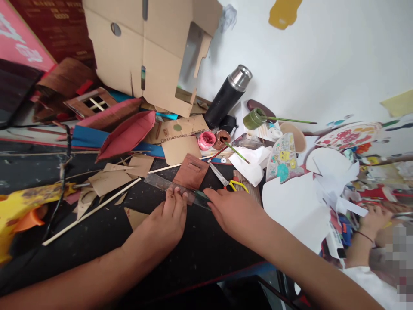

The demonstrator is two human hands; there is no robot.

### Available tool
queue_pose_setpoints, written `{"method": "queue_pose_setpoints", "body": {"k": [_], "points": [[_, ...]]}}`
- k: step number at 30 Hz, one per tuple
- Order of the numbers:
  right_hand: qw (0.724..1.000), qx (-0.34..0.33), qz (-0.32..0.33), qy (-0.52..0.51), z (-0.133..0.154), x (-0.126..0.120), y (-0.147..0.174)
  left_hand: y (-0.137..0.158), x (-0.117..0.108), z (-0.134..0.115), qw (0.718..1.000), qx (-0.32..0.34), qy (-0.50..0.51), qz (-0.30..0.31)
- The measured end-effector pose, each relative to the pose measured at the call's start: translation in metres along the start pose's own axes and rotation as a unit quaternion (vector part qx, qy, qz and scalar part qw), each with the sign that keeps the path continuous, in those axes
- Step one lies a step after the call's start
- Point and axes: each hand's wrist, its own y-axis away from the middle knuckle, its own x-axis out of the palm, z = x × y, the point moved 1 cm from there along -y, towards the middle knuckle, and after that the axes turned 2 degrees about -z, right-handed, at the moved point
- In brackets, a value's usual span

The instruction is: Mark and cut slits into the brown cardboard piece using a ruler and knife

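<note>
A clear ruler lies slantwise on the black table, along the lower edge of a brown-painted cardboard square. The square has a narrow strip or slot near its top. My left hand has its fingers together and bent, tips pressing on the middle of the ruler. My right hand is closed at the ruler's right end, thumb and fingers pinching it; part of that end looks dark green and is hidden under the fingers. Scissors with yellow handles lie open just beyond my right hand.
Cardboard scraps, a thin wooden stick and a yellow glue gun lie left. Paint jars and a black thermos stand behind. White paper lies right, near another person's hand. A cardboard box leans behind.
</note>
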Motion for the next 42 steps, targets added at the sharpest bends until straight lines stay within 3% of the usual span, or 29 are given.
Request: {"method": "queue_pose_setpoints", "body": {"k": [3, 6, 9, 11, 13, 15, 22, 27, 42], "points": [[0.991, 0.008, -0.051, -0.123, -0.004, 0.006, 0.01, 0.0, -0.001, -0.002, 1.0, -0.006, -0.017, 0.003], [0.949, 0.014, -0.115, -0.294, -0.005, 0.02, 0.014, -0.004, -0.002, 0.001, 0.999, -0.025, -0.006, 0.021], [0.877, 0.055, -0.162, -0.449, -0.009, 0.042, 0.01, -0.012, -0.005, 0.019, 0.995, -0.027, 0.075, 0.065], [0.82, 0.085, -0.142, -0.548, -0.013, 0.057, 0.005, -0.018, -0.007, 0.035, 0.982, -0.055, 0.149, 0.097], [0.762, 0.106, -0.127, -0.626, -0.018, 0.068, -0.001, -0.022, -0.007, 0.049, 0.97, -0.077, 0.215, 0.081], [0.734, 0.111, -0.141, -0.655, -0.023, 0.074, -0.006, -0.023, -0.006, 0.059, 0.96, -0.093, 0.263, 0.037], [0.698, 0.103, -0.14, -0.695, -0.02, 0.075, -0.021, -0.017, 0.0, 0.078, 0.96, -0.131, 0.249, 0.01], [0.653, 0.105, -0.122, -0.74, -0.019, 0.077, -0.023, -0.014, 0.003, 0.08, 0.968, -0.127, 0.211, 0.04], [0.59, 0.074, -0.135, -0.792, -0.012, 0.079, -0.038, -0.01, 0.022, 0.079, 0.956, -0.14, 0.242, 0.092]]}}
